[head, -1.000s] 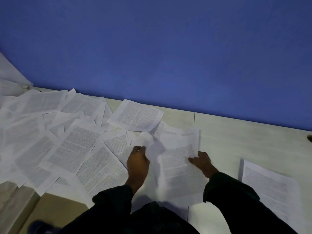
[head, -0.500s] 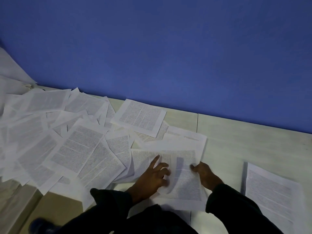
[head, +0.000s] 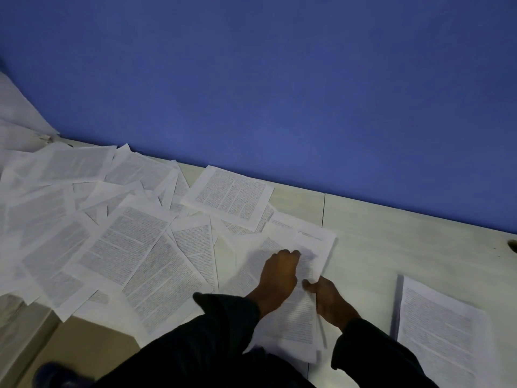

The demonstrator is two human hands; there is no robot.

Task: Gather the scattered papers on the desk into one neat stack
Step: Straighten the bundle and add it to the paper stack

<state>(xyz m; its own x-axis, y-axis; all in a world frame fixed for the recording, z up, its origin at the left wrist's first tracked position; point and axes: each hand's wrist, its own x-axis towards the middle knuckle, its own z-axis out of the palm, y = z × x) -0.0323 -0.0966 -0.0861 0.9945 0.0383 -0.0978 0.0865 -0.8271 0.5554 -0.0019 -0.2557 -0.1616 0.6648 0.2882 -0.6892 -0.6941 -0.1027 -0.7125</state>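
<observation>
Head view: both my hands on the sheets I'm collecting, center desk.
My left hand [head: 278,271] has its fingers curled, pinching the top sheet of the small pile [head: 296,317]; my right hand [head: 328,298] grips the pile's right edge. Scattered papers [head: 117,236] cover the desk [head: 391,233] to the left, overlapping. 1 separate stack [head: 442,334] lies well apart on the right. Blue wall [head: 279,79] behind.
</observation>
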